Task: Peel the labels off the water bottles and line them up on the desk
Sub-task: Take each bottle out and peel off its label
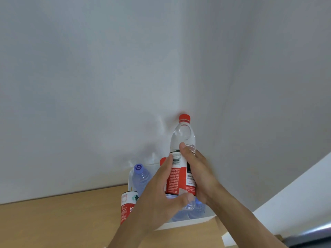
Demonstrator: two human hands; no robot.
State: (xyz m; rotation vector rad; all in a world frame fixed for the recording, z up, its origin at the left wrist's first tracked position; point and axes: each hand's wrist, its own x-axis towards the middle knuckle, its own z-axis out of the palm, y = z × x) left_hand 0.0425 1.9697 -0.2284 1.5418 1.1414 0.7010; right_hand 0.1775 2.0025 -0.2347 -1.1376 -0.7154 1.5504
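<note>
The red-capped water bottle (182,135) is held upright in the air above the white box (188,223), at the rear of the wooden table (62,221) and in front of the white wall (107,86). Its red-and-white label (173,179) is on the bottle body. The left hand (159,192) grips the labelled section: its fingers (169,163) curl onto the barcode area and the thumb lies under the lower edge. The right hand (198,174) grips the opposite side, thumb pressed just above the label, remaining fingers wrapped behind the bottle. Inside the box, a blue-capped bottle (140,175) stands at the left and further clear bottles (194,209) lie below the hands. A red-and-white label tube (127,206) stands upright just left of the box; whether it encloses a bottle cannot be determined.
</note>
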